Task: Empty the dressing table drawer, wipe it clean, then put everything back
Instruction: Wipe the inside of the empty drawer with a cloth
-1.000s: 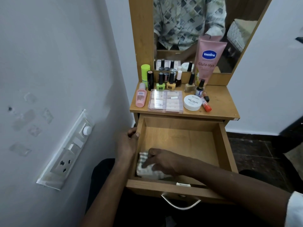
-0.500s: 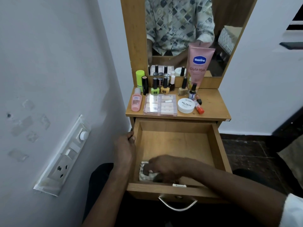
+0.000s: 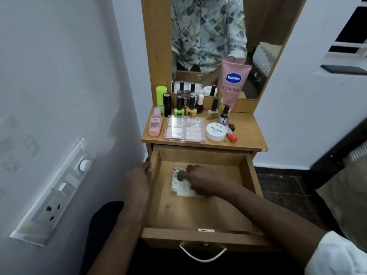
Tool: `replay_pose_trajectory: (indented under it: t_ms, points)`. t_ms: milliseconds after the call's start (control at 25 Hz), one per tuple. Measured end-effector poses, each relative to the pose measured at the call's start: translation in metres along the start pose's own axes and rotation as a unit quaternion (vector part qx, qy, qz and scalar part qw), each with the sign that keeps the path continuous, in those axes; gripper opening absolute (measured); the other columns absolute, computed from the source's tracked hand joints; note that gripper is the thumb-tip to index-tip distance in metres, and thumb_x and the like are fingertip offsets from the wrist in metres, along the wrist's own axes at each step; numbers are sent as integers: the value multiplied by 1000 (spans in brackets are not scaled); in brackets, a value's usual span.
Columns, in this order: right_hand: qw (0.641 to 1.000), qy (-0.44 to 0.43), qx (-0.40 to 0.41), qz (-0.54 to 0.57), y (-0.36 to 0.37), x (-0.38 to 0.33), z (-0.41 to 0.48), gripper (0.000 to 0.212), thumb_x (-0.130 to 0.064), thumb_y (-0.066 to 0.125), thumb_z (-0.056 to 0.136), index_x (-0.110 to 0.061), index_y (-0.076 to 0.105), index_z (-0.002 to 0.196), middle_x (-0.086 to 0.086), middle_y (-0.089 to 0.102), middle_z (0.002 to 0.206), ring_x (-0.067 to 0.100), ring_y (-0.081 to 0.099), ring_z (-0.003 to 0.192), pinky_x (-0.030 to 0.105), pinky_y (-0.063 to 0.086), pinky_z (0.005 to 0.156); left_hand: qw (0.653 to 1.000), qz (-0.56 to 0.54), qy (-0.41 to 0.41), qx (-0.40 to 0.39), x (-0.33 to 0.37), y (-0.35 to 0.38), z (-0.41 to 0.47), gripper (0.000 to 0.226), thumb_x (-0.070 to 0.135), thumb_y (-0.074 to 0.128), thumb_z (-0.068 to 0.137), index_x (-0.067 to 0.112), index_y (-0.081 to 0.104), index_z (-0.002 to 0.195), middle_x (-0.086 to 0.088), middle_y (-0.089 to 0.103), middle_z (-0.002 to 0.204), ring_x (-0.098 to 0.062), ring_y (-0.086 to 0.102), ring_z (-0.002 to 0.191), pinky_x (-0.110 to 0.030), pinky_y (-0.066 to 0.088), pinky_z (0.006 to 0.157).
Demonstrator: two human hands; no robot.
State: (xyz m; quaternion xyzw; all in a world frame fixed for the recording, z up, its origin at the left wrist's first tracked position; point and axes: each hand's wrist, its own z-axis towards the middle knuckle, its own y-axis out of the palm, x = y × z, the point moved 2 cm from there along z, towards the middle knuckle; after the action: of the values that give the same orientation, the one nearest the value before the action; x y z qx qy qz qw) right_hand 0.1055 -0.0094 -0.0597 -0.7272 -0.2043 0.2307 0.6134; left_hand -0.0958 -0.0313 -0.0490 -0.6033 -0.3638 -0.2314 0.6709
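White wall filled the left side, and its switch panel carried one socket and one round knob. Against the wall stood one dressing table, with its mirror cut off at the top edge. One drawer stood pulled out. The left hand gripped the drawer's left wall, fingers hooked over the rim with their tips hidden inside. The right hand had its fingers curled down and bunched together, clamped on one cloth. The cloth lay on the drawer floor, left of centre and toward the back, blurred and partly covered by that hand. Half a second before, cloth and right hand had been at the front left corner. They had since moved deeper in, while the left hand stayed put. On the tabletop stood one pink lotion tube, one clear box, one white tub and one pink bottle. Behind these stood a crowd of small bottles that overlapped too much to count.
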Motion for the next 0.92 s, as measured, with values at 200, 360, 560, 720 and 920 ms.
replay_pose_trajectory:
  t_ms: [200, 360, 560, 720, 920]
  points:
    - [976, -59, -139, 158, 14, -27, -67, 36, -26, 58, 95, -32, 47, 129, 4, 52, 121, 17, 52, 98, 31, 47, 79, 1000, 19, 2, 12, 3, 2, -1, 29, 10, 48, 101, 14, 71, 117, -8, 73, 105, -16, 60, 84, -27, 44, 73]
    - [998, 21, -29, 42, 14, -2, -41, 38, -20, 53, 96, -29, 48, 133, 9, 50, 125, 22, 53, 103, 34, 48, 81, 1000, -5, -14, 6, 0, 1, 0, 29, 9, 46, 101, 10, 68, 121, -10, 71, 111, -15, 57, 86, -29, 45, 78]
    - [995, 91, 27, -10, 2, 46, -13, 44, -19, 49, 99, -29, 47, 142, 13, 51, 129, 26, 52, 112, 33, 45, 89, 999, -17, -27, -15, 1, -1, -3, 35, 15, 47, 102, 12, 58, 136, -10, 65, 127, -24, 61, 110, -36, 47, 94]
    - [985, -9, -131, 109, 15, 13, -62, 41, -21, 62, 90, -35, 48, 126, 2, 57, 113, 21, 57, 94, 35, 51, 77, 999, -7, -37, -13, 0, -1, -4, 34, 17, 47, 103, 11, 59, 134, -6, 65, 127, -22, 61, 109, -28, 45, 91]
    - [994, 18, -98, 43, 23, 5, -75, 37, -19, 58, 93, -28, 47, 127, 9, 53, 123, 20, 51, 99, 30, 43, 77, 999, -3, -38, 3, 7, -4, -9, 28, 15, 47, 102, 9, 70, 119, -4, 69, 109, -12, 53, 88, -26, 36, 78]
